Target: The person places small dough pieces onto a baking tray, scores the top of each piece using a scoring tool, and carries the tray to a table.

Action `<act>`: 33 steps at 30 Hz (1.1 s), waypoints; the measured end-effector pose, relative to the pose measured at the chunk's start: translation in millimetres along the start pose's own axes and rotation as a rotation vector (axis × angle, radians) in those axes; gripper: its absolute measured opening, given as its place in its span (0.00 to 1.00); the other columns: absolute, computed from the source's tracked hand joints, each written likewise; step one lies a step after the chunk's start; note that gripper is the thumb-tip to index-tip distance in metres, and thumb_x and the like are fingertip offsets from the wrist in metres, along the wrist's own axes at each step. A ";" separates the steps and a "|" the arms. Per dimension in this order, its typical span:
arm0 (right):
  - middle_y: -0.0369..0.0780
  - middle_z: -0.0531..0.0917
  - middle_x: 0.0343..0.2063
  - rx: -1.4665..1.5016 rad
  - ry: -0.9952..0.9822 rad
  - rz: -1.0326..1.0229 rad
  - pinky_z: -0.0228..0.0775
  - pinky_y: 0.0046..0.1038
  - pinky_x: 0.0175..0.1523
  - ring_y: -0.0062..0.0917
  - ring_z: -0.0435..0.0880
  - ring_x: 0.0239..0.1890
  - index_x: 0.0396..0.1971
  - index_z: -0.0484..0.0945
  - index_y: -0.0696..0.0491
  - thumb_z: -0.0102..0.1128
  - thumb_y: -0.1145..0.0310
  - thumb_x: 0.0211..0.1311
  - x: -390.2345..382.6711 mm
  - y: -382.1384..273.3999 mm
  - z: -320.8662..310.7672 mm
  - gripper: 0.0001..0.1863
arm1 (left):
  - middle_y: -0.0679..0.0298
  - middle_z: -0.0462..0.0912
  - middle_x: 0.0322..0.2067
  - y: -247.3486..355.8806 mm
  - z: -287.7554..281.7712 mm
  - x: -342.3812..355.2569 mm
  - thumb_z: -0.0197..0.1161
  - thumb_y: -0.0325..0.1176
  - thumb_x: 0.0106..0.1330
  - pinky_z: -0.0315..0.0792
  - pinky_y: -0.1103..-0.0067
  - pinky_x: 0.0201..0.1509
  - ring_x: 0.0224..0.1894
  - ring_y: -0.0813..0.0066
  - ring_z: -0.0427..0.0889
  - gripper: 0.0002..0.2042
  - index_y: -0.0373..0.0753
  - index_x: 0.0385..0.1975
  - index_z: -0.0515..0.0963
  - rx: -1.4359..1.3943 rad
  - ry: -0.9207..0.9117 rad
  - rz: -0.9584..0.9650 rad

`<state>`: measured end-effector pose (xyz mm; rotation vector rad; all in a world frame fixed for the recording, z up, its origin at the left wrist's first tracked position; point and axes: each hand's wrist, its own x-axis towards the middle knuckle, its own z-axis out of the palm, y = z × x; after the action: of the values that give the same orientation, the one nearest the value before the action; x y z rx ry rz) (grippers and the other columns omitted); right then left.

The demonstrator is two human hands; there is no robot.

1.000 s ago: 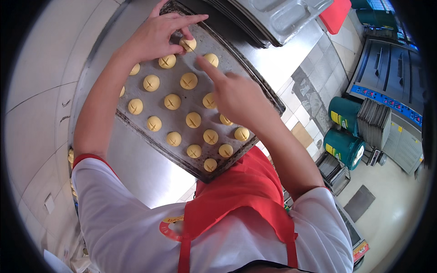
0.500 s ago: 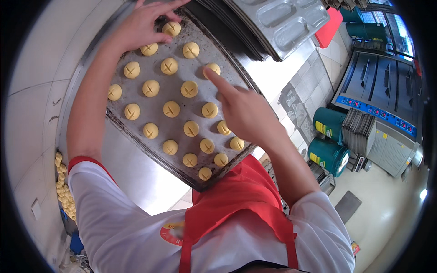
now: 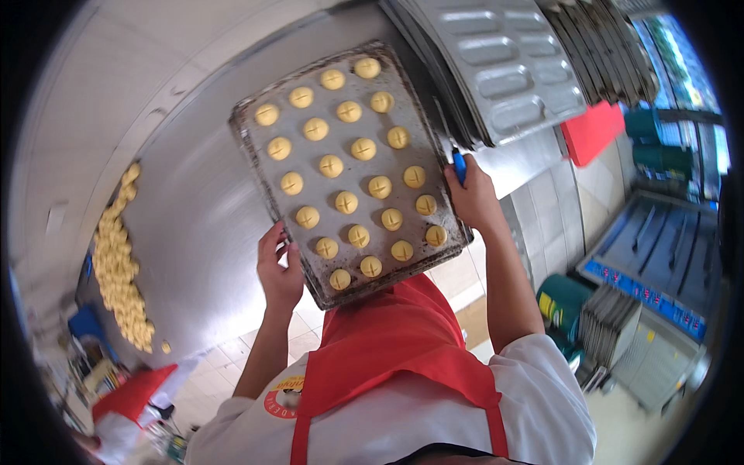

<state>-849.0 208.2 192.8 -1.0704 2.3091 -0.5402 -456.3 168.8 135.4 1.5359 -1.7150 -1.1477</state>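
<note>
A dark-rimmed baking tray (image 3: 256,163) lies at the steel counter's front edge, holding several rows of round yellow dough pieces (image 3: 331,165), each scored with a cross. My left hand (image 3: 279,263) has curled fingers at the tray's lower left edge, gripping it. My right hand (image 3: 473,194) is closed on a blue-handled tool (image 3: 459,165) beside the tray's right edge; its fingertips are at the rim, and whether they also grip the tray is hard to tell.
A dough pile (image 3: 120,275) runs along the steel counter (image 3: 198,209) at left. Stacked moulded pans (image 3: 519,70), dark pans (image 3: 597,50) and a red board (image 3: 589,132) are at upper right. An oven (image 3: 647,260) and green bins (image 3: 562,314) stand right. A co-worker (image 3: 132,399) is lower left.
My left hand moved from the tray's top down to its lower left edge. My right hand left the dough for the right edge. The tray sits straighter, and the view shows more counter at left.
</note>
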 end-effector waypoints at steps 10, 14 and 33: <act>0.61 0.87 0.36 0.213 -0.127 -0.340 0.76 0.56 0.48 0.64 0.86 0.45 0.49 0.76 0.60 0.61 0.62 0.79 -3.9 41.9 -1.7 0.15 | 0.39 0.89 0.50 45.3 49.8 -1.3 0.56 0.32 0.79 0.79 0.55 0.60 0.47 0.43 0.90 0.22 0.29 0.69 0.74 0.337 0.278 -0.173; 0.60 0.88 0.40 0.266 -0.166 -0.374 0.77 0.55 0.51 0.62 0.87 0.48 0.50 0.76 0.61 0.61 0.61 0.78 -6.6 50.9 -1.2 0.17 | 0.38 0.89 0.49 52.0 51.5 -5.3 0.54 0.32 0.79 0.79 0.54 0.60 0.51 0.38 0.88 0.21 0.30 0.68 0.75 0.307 0.482 -0.207; 0.46 0.90 0.43 0.280 -0.043 -0.196 0.77 0.40 0.54 0.35 0.88 0.46 0.55 0.81 0.63 0.63 0.65 0.76 25.1 60.4 33.6 0.17 | 0.37 0.88 0.53 -8.0 25.0 29.1 0.56 0.36 0.73 0.78 0.59 0.64 0.60 0.41 0.86 0.21 0.29 0.58 0.83 -0.012 0.318 -0.216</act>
<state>-876.5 220.8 125.7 -1.1613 2.0284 -0.8783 -479.0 146.4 112.7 1.8196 -1.3565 -0.9488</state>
